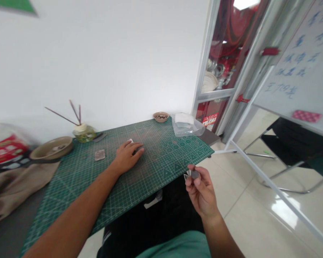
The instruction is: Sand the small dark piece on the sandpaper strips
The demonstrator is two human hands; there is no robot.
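Observation:
My right hand [203,191] is raised just off the front right edge of the green cutting mat [174,161]. Between its thumb and fingers it pinches a small dark grey round piece [195,174], whose exact kind I cannot make out. On the middle of the mat lies my left hand [127,156], palm down with the fingers apart. A small white thing [131,140] shows just beyond its fingertips; whether they touch it I cannot tell. To the left of that hand, a small greyish-brown square block [99,154] sits on the mat.
Along the wall stand a small bowl of brownish pieces [160,116], a clear plastic bag with something white [187,123], a glass jar with sticks [84,132] and a larger tan bowl [52,147]. A brown cloth [21,186] lies left. A whiteboard stand [274,200] is right.

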